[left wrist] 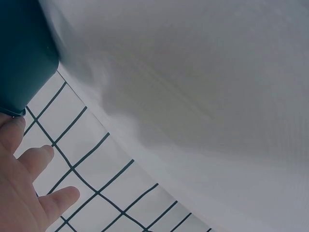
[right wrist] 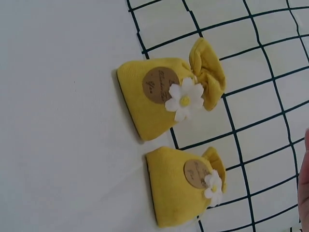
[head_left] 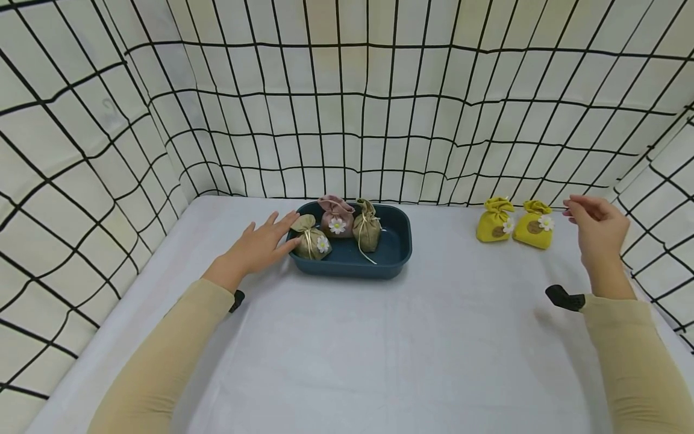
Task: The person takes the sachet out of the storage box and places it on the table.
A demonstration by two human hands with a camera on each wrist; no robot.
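My left hand (head_left: 260,246) lies with spread, straight fingers at the left end of a dark blue-green plastic tub (head_left: 352,269), its fingertips at the rim. Inside the tub sit an olive drawstring pouch (head_left: 310,245) with a white flower, a dusty-pink pouch (head_left: 343,212) with a flower, and a second olive pouch (head_left: 367,232) with a loose ribbon end. My right hand (head_left: 603,230) is raised beside two yellow pouches (head_left: 490,224) (right wrist: 176,186), its fingers loosely bent with nothing visible between them. Each yellow pouch has a round brown label and a white flower.
White cloth covers the table (head_left: 347,355). Behind and along both sides stand pale curtains with a black grid pattern (head_left: 379,114). The yellow pouches stand near the back edge, right of the tub. A dark wrist-camera piece (head_left: 565,298) juts from the right sleeve.
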